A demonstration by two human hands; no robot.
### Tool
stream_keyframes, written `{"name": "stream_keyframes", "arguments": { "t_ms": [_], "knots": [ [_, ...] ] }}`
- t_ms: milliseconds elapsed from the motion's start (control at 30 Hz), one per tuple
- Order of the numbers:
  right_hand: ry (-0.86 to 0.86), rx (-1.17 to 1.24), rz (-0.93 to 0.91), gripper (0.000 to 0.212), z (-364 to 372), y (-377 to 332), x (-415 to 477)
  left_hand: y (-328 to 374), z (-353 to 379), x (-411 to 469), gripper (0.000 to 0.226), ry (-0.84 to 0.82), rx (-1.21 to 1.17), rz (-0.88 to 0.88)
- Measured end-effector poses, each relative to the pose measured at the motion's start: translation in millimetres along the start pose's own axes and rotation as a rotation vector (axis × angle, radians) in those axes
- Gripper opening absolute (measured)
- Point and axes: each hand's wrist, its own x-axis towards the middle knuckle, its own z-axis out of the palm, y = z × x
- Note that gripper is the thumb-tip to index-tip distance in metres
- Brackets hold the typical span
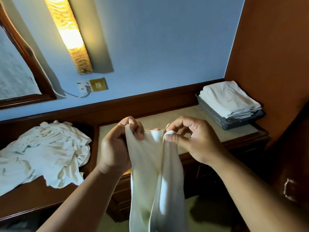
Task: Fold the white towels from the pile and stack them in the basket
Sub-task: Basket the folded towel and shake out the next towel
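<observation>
Two bare hands hold one limp white cloth towel (155,173) up by its top edge, in front of a low wooden cabinet with a beige top (189,117). The left hand (117,148) grips the towel's left upper corner, with its fingers curled over the edge. The right hand (190,141) pinches a rolled bit of hem between thumb and forefinger, and its other fingers are loosely bent. The hands are close together, so the cloth between them sags in a shallow dip and the rest hangs straight down in long folds past the bottom of the view. A crumpled pile of white towels (41,153) lies on the dark wooden desk surface (33,196) to the left, well apart from the left hand. A dark grey perforated plastic basket (215,116) sits at the far right corner of the cabinet top against an orange-brown wooden side panel (270,56). It holds a stack of folded white towels (229,99) that rises above its rim. Bare beige top lies between the hands and the basket. A lit amber wall lamp (70,34) hangs on the pale blue wall behind.
</observation>
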Motion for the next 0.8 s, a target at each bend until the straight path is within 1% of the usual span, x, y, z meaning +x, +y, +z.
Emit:
{"name": "stream_keyframes", "arguments": {
  "t_ms": [33,67,167,233,300,367,400,467,533,600,633,700,800],
  "knots": [
    [-0.002,0.040,0.010,0.013,2.2,2.5,0.1,0.5,1.1,0.8,0.010,-0.009,-0.001,0.000],
    [-0.022,0.134,0.034,0.015,4.3,5.0,-0.3,0.9,1.6,2.1,0.010,-0.014,-0.008,-0.002],
    [-0.132,0.472,0.103,0.014,8.3,12.6,-4.7,0.8,2.3,4.7,0.010,-0.040,-0.020,-0.013],
    [-0.134,0.535,0.123,0.016,10.2,12.9,-8.0,1.1,3.3,5.7,0.013,-0.082,-0.025,-0.020],
    [-0.040,0.505,0.127,0.014,7.7,10.4,-8.3,2.4,2.2,6.3,0.019,-0.092,0.000,-0.026],
    [0.080,0.414,0.122,0.011,0.7,8.1,-5.4,4.2,-3.3,7.4,0.024,-0.055,0.078,-0.019],
    [0.113,0.352,0.120,0.011,-2.9,5.7,-3.2,4.8,-6.6,8.2,0.027,-0.042,0.101,-0.031],
    [0.111,0.180,0.109,0.012,-8.0,-1.0,-0.2,4.3,-9.1,7.3,0.030,-0.067,0.208,-0.068],
    [0.065,0.009,0.069,0.013,-6.3,-9.6,2.0,2.4,-5.9,3.7,0.026,-0.158,0.407,-0.071],
    [0.050,-0.087,0.048,0.013,-3.0,-16.1,3.7,-1.5,0.7,-2.1,0.026,-0.282,0.592,-0.045],
    [0.058,-0.104,0.054,0.012,-2.1,-17.9,4.9,-3.4,4.3,-5.3,0.026,-0.315,0.670,-0.028],
    [0.095,-0.108,0.083,0.012,-2.4,-19.0,6.7,-6.2,10.4,-10.5,0.023,-0.278,0.788,0.016],
    [0.120,-0.104,0.098,0.013,-3.5,-22.2,8.8,-8.4,15.8,-14.3,0.020,-0.211,0.870,0.061]
  ]
}}
